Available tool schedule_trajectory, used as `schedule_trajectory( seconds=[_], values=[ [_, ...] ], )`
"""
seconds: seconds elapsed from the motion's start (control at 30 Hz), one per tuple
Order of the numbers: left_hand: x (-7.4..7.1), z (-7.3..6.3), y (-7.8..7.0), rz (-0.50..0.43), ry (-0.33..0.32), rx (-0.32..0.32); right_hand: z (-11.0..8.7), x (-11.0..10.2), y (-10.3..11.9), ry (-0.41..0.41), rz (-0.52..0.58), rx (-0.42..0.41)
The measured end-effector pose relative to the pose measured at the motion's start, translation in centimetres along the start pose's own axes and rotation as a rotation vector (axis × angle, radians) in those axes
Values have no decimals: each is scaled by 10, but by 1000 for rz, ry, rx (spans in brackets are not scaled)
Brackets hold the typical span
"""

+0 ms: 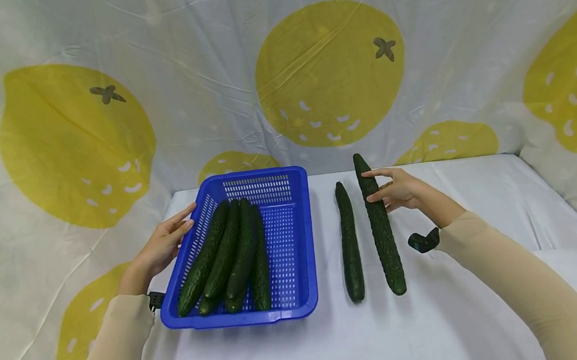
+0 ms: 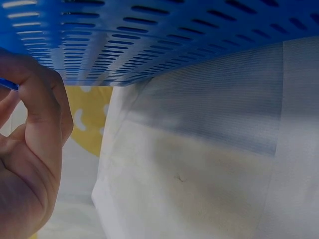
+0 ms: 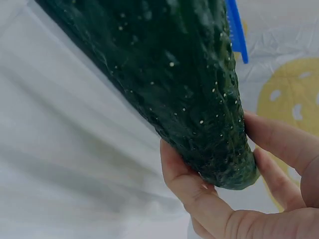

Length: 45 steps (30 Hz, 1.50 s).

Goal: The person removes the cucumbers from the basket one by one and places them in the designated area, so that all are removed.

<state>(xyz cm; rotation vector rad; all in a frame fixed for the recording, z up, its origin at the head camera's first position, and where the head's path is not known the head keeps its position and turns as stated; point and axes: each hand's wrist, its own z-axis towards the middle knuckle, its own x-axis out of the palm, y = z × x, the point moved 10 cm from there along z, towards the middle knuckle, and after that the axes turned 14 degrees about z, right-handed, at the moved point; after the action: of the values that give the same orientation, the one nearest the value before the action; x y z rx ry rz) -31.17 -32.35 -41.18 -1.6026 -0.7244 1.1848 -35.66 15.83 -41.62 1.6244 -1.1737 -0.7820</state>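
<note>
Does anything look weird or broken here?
Nothing stands out. The cucumbers bunched in the blue plastic basket show no visible damage. A straight cucumber lies beside it on the white cloth, the right hand holds a bumpy cucumber, and nothing looks spilled.

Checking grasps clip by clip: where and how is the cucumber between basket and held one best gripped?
The loose cucumber, probably at mid-length, from above, pinched across its width: it lies flat, long and slim, with gaps on both sides.
</note>
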Motion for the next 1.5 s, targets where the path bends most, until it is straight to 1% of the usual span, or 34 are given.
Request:
schedule_trajectory(
  seconds=[0.2, 0.43, 0.67, 0.87, 1.17, 1.5],
  values=[
    [0, 0, 1, 2, -2, -5, 2, -7, -14, -27, 7, 2],
    [0, 0, 1, -3, -1, -1, 2, -9, -25, -34, -10, -3],
    [0, 1, 2, 11, -4, -7, 5, -11, -35, -59, -23, -16],
    [-1, 1, 4, 20, -14, -18, 9, -7, -37, -69, -86, -38],
    [-2, 1, 4, 13, -13, -12, 13, -6, -38, -94, -186, -55],
    [-3, 1, 3, 30, -13, -4, 13, -6, -40, -123, -214, -43]
  ],
)
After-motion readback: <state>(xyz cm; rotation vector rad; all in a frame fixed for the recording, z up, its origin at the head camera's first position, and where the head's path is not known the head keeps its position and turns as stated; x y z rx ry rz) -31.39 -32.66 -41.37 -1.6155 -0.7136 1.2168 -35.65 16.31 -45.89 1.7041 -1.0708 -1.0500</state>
